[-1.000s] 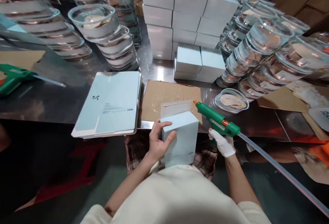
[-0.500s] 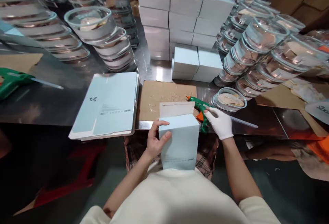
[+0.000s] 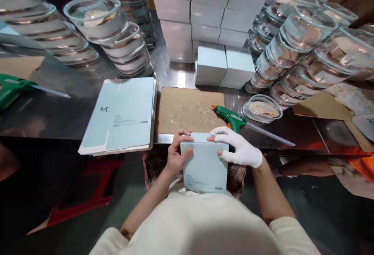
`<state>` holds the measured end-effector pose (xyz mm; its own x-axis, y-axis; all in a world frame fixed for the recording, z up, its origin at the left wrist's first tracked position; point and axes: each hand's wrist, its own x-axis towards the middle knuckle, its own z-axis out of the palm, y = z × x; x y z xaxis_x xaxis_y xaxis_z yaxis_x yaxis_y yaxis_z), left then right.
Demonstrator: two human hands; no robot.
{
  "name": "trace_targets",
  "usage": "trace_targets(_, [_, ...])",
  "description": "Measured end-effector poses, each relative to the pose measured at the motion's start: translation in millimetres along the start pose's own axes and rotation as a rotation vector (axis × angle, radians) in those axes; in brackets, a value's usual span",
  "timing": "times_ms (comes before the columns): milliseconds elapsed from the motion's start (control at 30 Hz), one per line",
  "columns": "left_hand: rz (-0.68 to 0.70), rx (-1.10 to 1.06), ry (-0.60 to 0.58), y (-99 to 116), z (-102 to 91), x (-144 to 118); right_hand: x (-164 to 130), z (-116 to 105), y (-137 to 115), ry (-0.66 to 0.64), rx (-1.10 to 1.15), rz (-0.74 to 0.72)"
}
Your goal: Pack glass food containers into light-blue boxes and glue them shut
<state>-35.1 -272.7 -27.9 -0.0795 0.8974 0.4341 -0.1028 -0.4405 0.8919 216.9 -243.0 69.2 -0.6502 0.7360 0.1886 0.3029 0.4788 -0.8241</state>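
Note:
A pale blue box [image 3: 206, 167] stands upright against my body, its top flap folded down. My bare left hand [image 3: 177, 153] grips its left side, fingers over the top edge and thumb on the near face. On the right side, my right hand [image 3: 238, 147], in a white glove with bare fingertips, holds the top right corner the same way. Just beyond it a green hot glue gun [image 3: 230, 116] with an orange tip and a clear glue stick rests on the bench. A glue-spotted cardboard sheet [image 3: 187, 108] lies past the box.
Flat pale blue box blanks [image 3: 119, 114] are piled at left, near a second green glue gun [image 3: 14, 87]. Finished-looking white boxes [image 3: 204, 9] are stacked at the back. Clear round tubs [image 3: 117, 36] rise in stacks on both sides; a low tub [image 3: 261, 108] sits right.
My right hand has left the glue gun and moved left onto the box. The raised flap is now folded down. The glue gun lies released on the bench.

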Motion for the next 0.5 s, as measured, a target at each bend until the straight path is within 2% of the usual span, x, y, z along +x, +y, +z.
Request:
trace_targets(67, [-0.005, 0.031, -0.041, 2.0, 0.4, 1.1, 6.5, 0.0, -1.1, -0.053, -0.035, -0.056])
trace_targets(133, [-0.027, 0.044, -0.063, 5.6, 0.9, 2.6, 8.4, 1.3, 2.6, -0.07, -0.022, -0.052])
trace_targets(200, [-0.03, 0.058, -0.042, 10.6, -1.3, 5.8, 0.6, 4.1, 9.4, 0.024, 0.016, 0.039])
trace_targets(267, [-0.003, 0.077, 0.102, 15.3, -7.9, 11.5, -17.5, 10.1, 16.5, 0.257, 0.107, 0.204])
trace_targets(300, [0.012, 0.09, 0.231, 16.9, -12.3, 15.0, -29.2, 14.7, 19.0, 0.369, 0.167, 0.303])
trace_targets(333, [0.024, 0.102, 0.382, 17.4, -16.5, 18.5, -41.3, 20.4, 20.5, 0.427, 0.235, 0.393])
trace_targets(367, [0.032, 0.108, 0.534, 16.7, -20.0, 21.5, -52.7, 27.3, 20.5, 0.421, 0.303, 0.465])
trace_targets(433, [0.018, 0.082, 0.757, 11.6, -21.6, 24.3, -68.9, 43.1, 16.6, 0.282, 0.369, 0.536])
trace_targets(467, [-0.009, 0.051, 0.799, 7.8, -19.5, 23.5, -72.6, 50.8, 13.0, 0.249, 0.356, 0.545])
trace_targets(500, [-0.052, 0.023, 0.791, 4.2, -15.6, 21.4, -73.2, 57.1, 8.5, 0.293, 0.315, 0.547])
